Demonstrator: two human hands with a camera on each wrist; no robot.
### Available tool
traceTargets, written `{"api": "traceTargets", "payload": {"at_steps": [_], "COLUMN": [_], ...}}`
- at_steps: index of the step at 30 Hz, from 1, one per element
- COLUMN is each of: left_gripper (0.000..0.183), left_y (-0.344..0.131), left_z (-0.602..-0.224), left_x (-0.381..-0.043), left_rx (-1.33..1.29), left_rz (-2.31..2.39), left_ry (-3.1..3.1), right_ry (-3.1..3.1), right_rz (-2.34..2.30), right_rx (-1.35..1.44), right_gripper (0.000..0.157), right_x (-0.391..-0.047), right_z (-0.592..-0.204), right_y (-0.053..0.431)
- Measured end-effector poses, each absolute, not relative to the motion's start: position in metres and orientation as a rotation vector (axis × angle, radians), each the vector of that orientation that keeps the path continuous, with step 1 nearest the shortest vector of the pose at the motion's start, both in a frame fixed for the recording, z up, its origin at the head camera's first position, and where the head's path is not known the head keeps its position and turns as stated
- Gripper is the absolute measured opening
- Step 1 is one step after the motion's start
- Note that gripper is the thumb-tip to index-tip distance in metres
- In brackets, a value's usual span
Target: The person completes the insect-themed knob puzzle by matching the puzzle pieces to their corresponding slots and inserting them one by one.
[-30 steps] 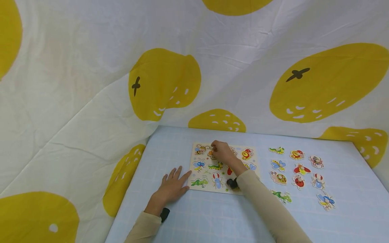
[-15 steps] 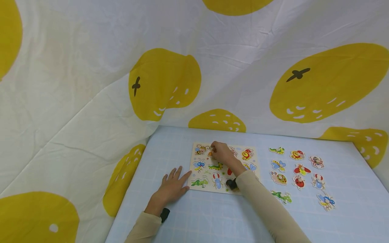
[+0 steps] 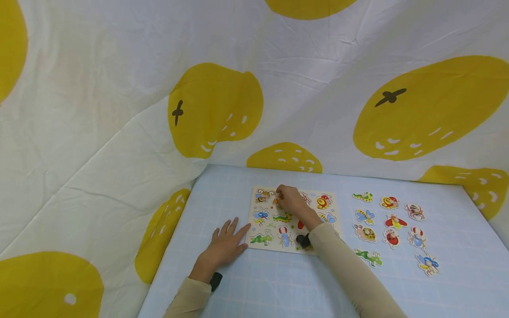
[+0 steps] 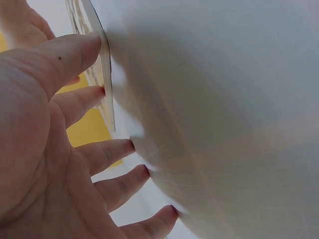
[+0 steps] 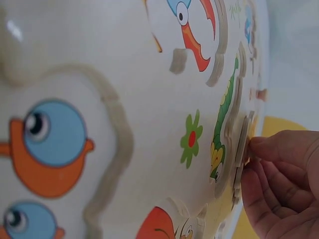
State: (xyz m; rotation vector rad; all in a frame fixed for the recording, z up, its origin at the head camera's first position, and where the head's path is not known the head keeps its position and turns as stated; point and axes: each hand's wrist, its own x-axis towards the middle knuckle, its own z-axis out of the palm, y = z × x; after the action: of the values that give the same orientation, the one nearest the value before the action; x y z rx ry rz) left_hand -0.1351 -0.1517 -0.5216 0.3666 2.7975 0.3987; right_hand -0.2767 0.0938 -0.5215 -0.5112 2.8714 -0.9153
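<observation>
Right hand (image 3: 291, 199) barely shifted, tablecloth (image 3: 274, 282) blue.

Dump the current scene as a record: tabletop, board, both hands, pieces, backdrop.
tabletop: pale blue, faint lines
board: insect puzzle, flat on tabletop
bee piece: at board's far-left corner
left hand: fingers spread, thumb and index finger at board's left edge
right hand: fingers pinch a piece at board's far row
held piece: mostly hidden, design unclear
loose pieces: ten, right of board
backdrop: white with yellow shapes
</observation>
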Motion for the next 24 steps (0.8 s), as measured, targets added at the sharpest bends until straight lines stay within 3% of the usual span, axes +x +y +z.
{"api": "traceTargets", "payload": {"at_steps": [24], "left_gripper": [0.063], "left_y": [-0.1519], "left_z": [-0.5233], "left_x": [-0.1355], "left_rx": [0.368], "left_rz": [0.397], "left_ry": [2.800], "right_ry": [2.894], "right_rz": [-0.905], "right_rx": [-0.442], "right_gripper": [0.024], "right_x": [-0.2737], "right_z": [-0.5202], "right_y": [0.0902]}}
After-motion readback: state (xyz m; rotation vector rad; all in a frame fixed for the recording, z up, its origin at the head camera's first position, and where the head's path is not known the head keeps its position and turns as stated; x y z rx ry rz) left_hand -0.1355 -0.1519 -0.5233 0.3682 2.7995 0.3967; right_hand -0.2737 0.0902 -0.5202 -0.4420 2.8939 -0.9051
